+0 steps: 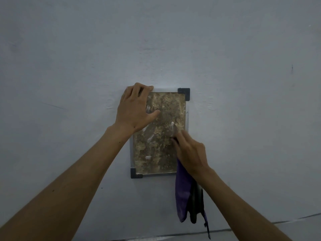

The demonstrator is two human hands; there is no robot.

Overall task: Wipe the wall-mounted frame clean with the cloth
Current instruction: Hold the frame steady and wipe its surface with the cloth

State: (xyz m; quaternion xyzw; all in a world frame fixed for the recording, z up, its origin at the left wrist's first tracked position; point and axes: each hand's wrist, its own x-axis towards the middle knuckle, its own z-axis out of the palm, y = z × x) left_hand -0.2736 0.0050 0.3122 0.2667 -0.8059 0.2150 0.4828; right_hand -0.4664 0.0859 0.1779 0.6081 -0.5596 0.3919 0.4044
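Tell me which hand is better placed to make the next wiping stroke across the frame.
Right. The right hand already holds the purple cloth against the frame, near its right edge. The left hand rests on the upper-left corner with no cloth, apparently steadying it.

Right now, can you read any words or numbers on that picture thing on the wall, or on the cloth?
None can be read. The frame shows only a mottled brown panel, the purple cloth is plain, and the wall bears only faint marks, no writing.
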